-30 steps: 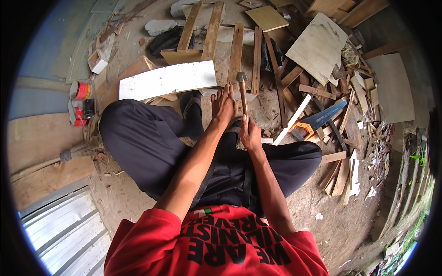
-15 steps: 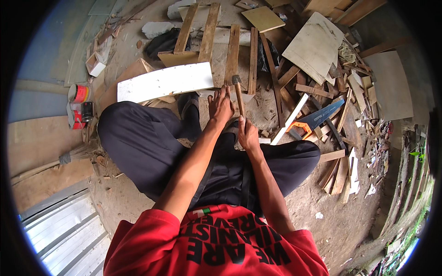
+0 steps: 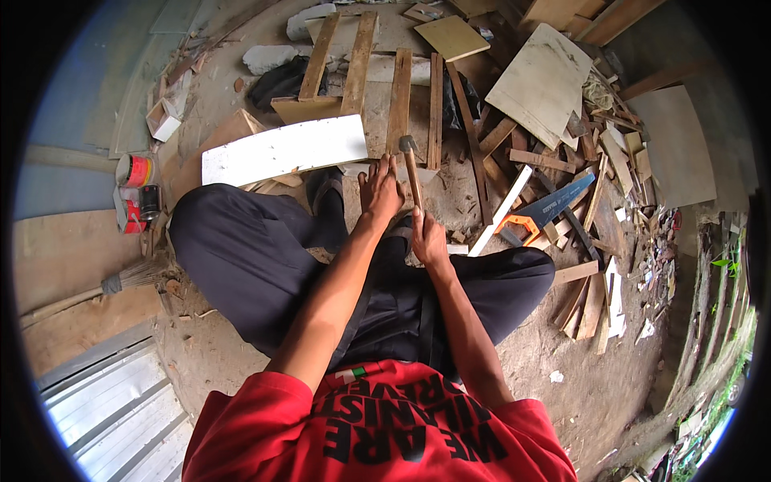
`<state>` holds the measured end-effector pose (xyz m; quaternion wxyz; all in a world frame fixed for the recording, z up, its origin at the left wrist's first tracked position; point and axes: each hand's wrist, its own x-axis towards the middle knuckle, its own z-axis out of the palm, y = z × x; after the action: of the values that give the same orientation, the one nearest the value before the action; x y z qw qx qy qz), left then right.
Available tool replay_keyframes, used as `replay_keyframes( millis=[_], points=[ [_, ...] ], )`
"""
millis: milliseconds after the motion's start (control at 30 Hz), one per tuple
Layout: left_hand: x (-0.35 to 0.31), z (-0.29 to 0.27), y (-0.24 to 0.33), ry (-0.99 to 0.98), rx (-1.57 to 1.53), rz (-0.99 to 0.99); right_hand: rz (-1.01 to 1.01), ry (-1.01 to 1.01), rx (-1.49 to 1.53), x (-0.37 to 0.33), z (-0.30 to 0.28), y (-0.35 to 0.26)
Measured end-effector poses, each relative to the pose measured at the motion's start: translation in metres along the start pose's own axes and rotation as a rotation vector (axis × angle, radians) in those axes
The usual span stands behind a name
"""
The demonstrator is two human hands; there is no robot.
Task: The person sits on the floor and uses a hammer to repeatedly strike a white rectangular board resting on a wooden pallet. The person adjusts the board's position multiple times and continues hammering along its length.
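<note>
My right hand [image 3: 430, 238] is wrapped round the wooden handle of a hammer [image 3: 414, 178]. The hammer's dark head points away from me, close to the near end of a narrow brown plank [image 3: 399, 96]. Just left of the handle, my left hand [image 3: 381, 191] reaches forward with its fingers stretched out and slightly apart, near that plank end. Nothing shows plainly in the left hand; anything small under its fingertips is hidden. A white board [image 3: 285, 150] lies beyond my left knee, to the left of this hand.
A handsaw with an orange handle [image 3: 554, 205] rests on a heap of wood scraps at the right. Further brown planks [image 3: 361, 60] stand ahead of me. Paint cans [image 3: 135, 170] sit at the left, and a large pale panel [image 3: 536, 84] leans over the heap.
The whole view has shifted slightly. Both hands and the hammer keep nearly the same places, and my left fingers look a little more spread.
</note>
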<state>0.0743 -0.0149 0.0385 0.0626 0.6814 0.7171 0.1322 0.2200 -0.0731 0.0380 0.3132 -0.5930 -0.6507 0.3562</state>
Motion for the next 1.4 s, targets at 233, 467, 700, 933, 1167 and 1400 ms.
replay_keyframes(
  millis=[233, 467, 700, 933, 1167, 1400],
  points=[
    [0.005, 0.0, -0.007, -0.024, -0.043, 0.009, 0.098, -0.065, 0.007, -0.005, -0.009, -0.018],
    [0.008, 0.001, -0.009, -0.025, -0.023, 0.009, 0.141, -0.055, 0.075, -0.005, -0.011, -0.014],
    [0.006, 0.0, -0.009, -0.008, -0.016, 0.015, 0.176, -0.089, 0.12, -0.007, -0.014, -0.016],
    [0.007, -0.004, -0.009, -0.103, -0.055, 0.001, 0.143, -0.093, 0.038, -0.005, -0.009, -0.022],
    [0.005, 0.002, -0.011, 0.002, -0.04, 0.032, 0.142, -0.076, 0.03, -0.001, -0.012, -0.021],
    [0.004, 0.002, -0.012, 0.006, -0.032, 0.019, 0.142, -0.082, 0.054, -0.007, -0.015, -0.019]
  ],
)
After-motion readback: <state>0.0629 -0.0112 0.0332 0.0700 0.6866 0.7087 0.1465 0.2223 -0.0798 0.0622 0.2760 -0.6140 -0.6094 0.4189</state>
